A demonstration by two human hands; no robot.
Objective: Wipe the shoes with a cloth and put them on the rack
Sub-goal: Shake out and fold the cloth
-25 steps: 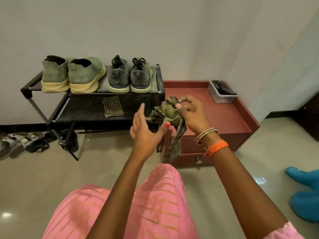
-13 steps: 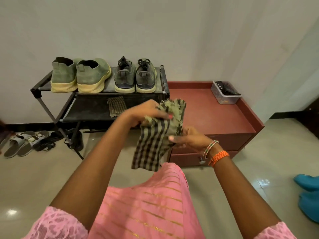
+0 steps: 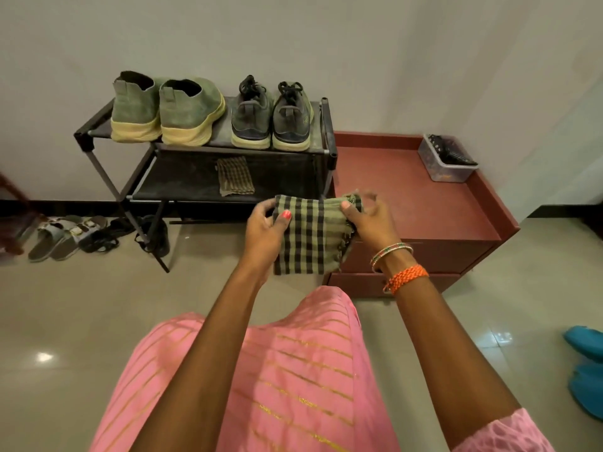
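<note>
- i hold the cloth [image 3: 308,236] up in front of me, between both hands, in the air before the rack [image 3: 323,151] and the red cabinet [image 3: 408,190]; it hangs flat, checks facing me
- my left hand [image 3: 266,231] pinches its upper left edge, thumb on the front; my right hand [image 3: 368,220] grips the upper right corner, thumb on top, fingers blurred behind
- the rack stands against the wall; on its top shelf sit the green shoes [image 3: 169,109] at the left and the grey shoes [image 3: 272,117] just beside them at the right, heels toward me
- a second cloth [image 3: 235,176] lies folded on the lower shelf
- the cabinet touches the rack's right side; a clear box [image 3: 447,159] sits in its far right corner
- sandals [image 3: 68,233] lie on the floor left of the rack; something blue [image 3: 587,367] at the right edge
</note>
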